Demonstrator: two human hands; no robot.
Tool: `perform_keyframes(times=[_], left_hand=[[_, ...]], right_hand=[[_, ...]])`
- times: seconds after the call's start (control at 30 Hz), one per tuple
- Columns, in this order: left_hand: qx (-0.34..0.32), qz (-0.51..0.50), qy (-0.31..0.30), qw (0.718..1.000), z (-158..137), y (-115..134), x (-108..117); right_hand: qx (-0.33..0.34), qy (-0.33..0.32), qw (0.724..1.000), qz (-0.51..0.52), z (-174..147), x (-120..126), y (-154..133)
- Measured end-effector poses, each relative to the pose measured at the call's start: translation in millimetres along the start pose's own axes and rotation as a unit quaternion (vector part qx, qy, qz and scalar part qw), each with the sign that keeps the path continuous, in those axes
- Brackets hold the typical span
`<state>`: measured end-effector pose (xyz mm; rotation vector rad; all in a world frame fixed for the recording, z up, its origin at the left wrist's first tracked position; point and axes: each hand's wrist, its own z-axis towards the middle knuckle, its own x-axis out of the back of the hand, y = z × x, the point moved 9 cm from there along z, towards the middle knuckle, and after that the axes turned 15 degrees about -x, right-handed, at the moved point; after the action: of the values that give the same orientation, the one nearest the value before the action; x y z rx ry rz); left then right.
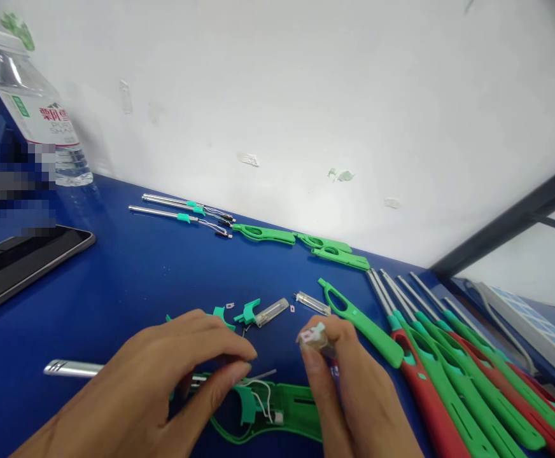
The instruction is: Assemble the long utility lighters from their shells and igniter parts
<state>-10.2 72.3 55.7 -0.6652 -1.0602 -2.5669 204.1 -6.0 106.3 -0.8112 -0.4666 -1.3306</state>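
Note:
My right hand (354,381) pinches a clear lighter fuel tank (323,343), with a pale pink piece and a teal bit at its top end. Most of the tank is hidden by the fingers. Thumb and forefinger of my left hand (182,375) come together over an opened green lighter shell (291,407); a thin metal pin (263,375) shows just beyond their tips. Inside the shell lie a teal trigger (246,406) and white wires (266,407). From under my left hand a silver lighter tube (72,368) sticks out to the left.
Clear fuel tanks (272,312), a teal trigger (247,312) and a green shell half (363,324) lie beyond my hands. Wired metal tubes (163,213) and green shells (265,235) line the wall. Assembled lighters (454,381) fan out right. A phone (29,264) and water bottle (39,114) stand left.

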Motion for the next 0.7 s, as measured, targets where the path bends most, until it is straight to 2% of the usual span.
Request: perform_keyframes(times=[0.07,0.1,0.17,0.27,0.4,0.47,0.63,0.7], left_hand=[[-0.058,0.053,0.059,0.995,-8.3,7.3,7.3],[-0.091,0.068,0.057,0.992,-9.5,11.4,6.3],[-0.156,0.074,0.012,0.985,-6.4,19.3,-1.1],[-0.233,0.065,-0.066,0.968,0.4,28.8,-10.7],[-0.252,0.085,-0.084,0.960,2.6,32.7,-12.5],[-0.256,0.088,-0.083,0.959,1.6,36.3,-15.2],[-0.255,0.057,-0.092,0.961,8.7,46.0,-28.8],[-0.254,0.054,-0.114,0.959,13.8,48.1,-34.6]], right_hand=[[-0.058,-0.019,0.998,0.003,-0.8,-1.7,13.5],[-0.046,-0.070,0.996,0.041,-0.7,-8.4,12.1],[-0.033,-0.155,0.982,0.102,2.0,-19.3,9.0],[-0.054,-0.196,0.969,0.139,9.8,-25.9,11.1],[-0.034,-0.257,0.956,0.140,6.3,-37.6,7.0],[-0.031,-0.267,0.952,0.145,3.8,-39.9,7.3],[-0.049,-0.234,0.952,0.191,6.4,-34.6,10.1],[-0.058,-0.225,0.953,0.195,7.4,-33.1,10.9]])
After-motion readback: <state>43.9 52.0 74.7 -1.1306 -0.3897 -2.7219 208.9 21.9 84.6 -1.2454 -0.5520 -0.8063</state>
